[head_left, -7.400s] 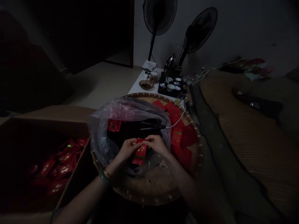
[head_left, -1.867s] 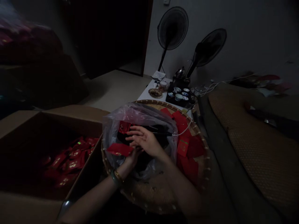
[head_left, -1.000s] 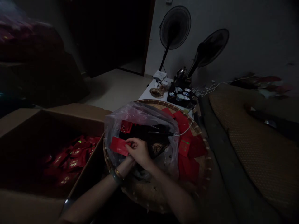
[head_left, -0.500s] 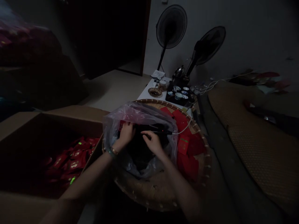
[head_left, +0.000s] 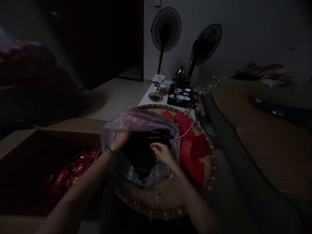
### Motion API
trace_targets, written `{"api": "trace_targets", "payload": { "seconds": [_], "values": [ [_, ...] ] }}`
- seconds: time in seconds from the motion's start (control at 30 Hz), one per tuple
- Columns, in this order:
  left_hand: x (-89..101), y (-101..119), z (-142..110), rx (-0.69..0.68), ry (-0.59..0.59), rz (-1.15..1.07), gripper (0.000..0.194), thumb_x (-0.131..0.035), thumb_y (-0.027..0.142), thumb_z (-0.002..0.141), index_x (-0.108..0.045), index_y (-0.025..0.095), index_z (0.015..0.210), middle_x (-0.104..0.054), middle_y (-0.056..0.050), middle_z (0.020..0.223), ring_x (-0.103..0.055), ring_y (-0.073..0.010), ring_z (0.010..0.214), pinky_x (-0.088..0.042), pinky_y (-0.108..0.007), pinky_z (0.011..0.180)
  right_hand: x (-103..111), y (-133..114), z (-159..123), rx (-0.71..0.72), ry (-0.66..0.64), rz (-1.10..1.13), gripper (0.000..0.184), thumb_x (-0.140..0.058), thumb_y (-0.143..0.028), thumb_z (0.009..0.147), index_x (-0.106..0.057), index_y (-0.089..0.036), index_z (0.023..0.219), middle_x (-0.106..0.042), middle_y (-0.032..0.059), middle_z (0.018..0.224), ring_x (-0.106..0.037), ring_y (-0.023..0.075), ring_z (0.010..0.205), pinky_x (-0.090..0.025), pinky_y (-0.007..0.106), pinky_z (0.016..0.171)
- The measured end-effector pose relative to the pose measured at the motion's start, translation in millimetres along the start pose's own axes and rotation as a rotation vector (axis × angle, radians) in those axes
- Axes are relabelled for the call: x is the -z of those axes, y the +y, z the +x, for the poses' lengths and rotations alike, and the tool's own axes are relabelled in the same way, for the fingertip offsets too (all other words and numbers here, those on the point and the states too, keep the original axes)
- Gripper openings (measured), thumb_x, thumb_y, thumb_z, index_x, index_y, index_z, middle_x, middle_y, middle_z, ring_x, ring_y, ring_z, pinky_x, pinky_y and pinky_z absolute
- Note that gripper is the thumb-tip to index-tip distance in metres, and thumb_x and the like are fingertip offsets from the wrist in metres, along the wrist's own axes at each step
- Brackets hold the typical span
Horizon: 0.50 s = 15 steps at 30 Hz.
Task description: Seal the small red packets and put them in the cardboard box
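A clear plastic bag (head_left: pixel 148 123) lies wide-mouthed in a round woven basket (head_left: pixel 165 200), with dark loose contents (head_left: pixel 138 156) inside. My left hand (head_left: pixel 123 138) reaches into the bag's left side; its fingers are hidden under the plastic, so what they touch cannot be seen. Over the contents, my right hand (head_left: pixel 162 152) has its fingers loosely curled, with nothing visible in them. Just beyond its fingertips lies a black tong-shaped tool (head_left: pixel 161 137) with a small red light and a white cable. Pale shreds show beneath the right hand, too dim to name.
Flat red packets (head_left: pixel 186 148) lie along the basket's right side. At left, a cardboard box (head_left: pixel 70 125) holds shiny filled red packets (head_left: pixel 80 167). Behind stand a white table (head_left: pixel 146 99), a black tray of cups (head_left: pixel 180 98) and two fans (head_left: pixel 166 29). A woven mat (head_left: pixel 265 136) covers the seat at right.
A red packet was held at the bag's left side a second ago and is out of sight now. My left hand has gone under the plastic. My right hand has drawn back to the right.
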<state>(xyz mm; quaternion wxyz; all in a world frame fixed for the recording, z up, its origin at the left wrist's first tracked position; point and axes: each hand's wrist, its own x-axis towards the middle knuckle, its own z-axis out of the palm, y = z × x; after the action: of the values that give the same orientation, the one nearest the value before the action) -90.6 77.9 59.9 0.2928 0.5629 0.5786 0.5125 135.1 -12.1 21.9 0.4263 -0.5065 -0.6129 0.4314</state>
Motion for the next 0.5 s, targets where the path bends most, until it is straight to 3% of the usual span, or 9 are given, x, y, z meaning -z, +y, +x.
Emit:
{"api": "trace_targets", "payload": {
  "seconds": [0.13, 0.23, 0.37, 0.5],
  "values": [
    [0.6, 6.0, -38.4, -0.006, -0.004, 0.188, 0.008, -0.059, 0.026, 0.071, -0.057, 0.019, 0.073, -0.065, -0.008, 0.071, -0.063, -0.0250, 0.078, -0.046, -0.032, 0.074, -0.5, 1.9, -0.2, -0.007, 0.139, 0.031, 0.030, -0.051, -0.031, 0.079, -0.062, -0.016, 0.102, -0.068, 0.0089, 0.096, -0.064, 0.0168, 0.083, -0.051, 0.032, 0.076],
    [-11.5, 8.0, -85.9, 0.128, -0.023, -0.065, 0.018, -0.058, 0.035, 0.074, -0.051, 0.019, 0.081, -0.062, -0.001, 0.060, -0.062, -0.0176, 0.057, -0.045, -0.024, 0.053, -3.6, 4.7, -0.3, -0.053, 0.259, 0.028, 0.043, -0.054, -0.031, 0.077, -0.054, -0.014, 0.117, -0.063, 0.0134, 0.108, -0.064, 0.0169, 0.081, -0.052, 0.030, 0.068],
    [-28.7, 11.5, -131.8, 0.383, -0.128, -0.416, 0.033, -0.066, 0.042, 0.067, -0.047, 0.019, 0.081, -0.062, 0.003, 0.056, -0.064, -0.0151, 0.054, -0.046, -0.022, 0.052, -6.1, 1.5, -5.0, -0.056, 0.220, 0.011, 0.047, -0.054, -0.030, 0.078, -0.049, -0.019, 0.124, -0.066, 0.0073, 0.098, -0.064, 0.0157, 0.072, -0.052, 0.027, 0.060],
    [-33.8, 19.1, -137.5, 0.489, -0.325, -0.463, 0.042, -0.075, 0.041, 0.057, -0.057, 0.014, 0.083, -0.069, -0.003, 0.067, -0.066, -0.0166, 0.061, -0.047, -0.022, 0.054, -0.7, -12.1, -15.9, 0.030, 0.203, -0.127, 0.044, -0.049, -0.023, 0.081, -0.050, -0.021, 0.125, -0.067, 0.0040, 0.089, -0.063, 0.0153, 0.072, -0.052, 0.027, 0.067]
  ]
}}
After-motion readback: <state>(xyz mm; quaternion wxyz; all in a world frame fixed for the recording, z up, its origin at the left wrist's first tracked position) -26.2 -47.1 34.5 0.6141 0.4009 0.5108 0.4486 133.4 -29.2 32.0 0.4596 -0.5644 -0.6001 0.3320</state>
